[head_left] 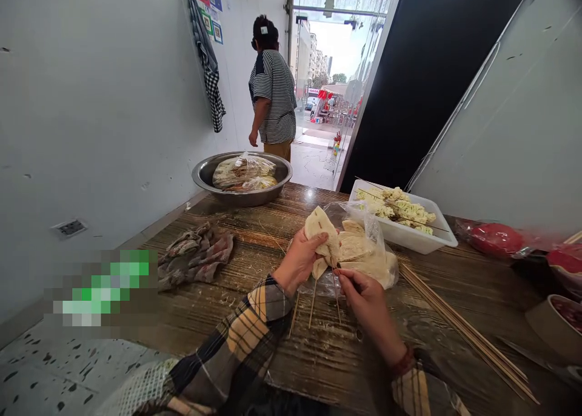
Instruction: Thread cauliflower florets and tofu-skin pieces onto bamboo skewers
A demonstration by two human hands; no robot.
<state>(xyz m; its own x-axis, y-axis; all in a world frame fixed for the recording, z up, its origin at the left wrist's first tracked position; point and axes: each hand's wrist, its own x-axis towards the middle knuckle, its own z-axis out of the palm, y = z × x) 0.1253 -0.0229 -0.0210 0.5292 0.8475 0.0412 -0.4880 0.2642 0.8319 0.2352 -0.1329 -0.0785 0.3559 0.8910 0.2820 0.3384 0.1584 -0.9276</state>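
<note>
My left hand (297, 261) is closed around a pale folded tofu sheet (322, 228) held above the wooden table (254, 343). Thin bamboo skewers (313, 304) stick down out of the sheet below my hands. My right hand (364, 298) pinches one skewer just under the sheet. Right behind them lies a clear plastic bag of more tofu sheets (366, 252).
A bundle of loose skewers (464, 331) lies to the right. A white tray of skewered food (402, 219) and a metal basin with bagged food (240, 176) stand further back. A crumpled cloth (195, 255) lies left. A person in a striped shirt (273, 94) stands by the doorway.
</note>
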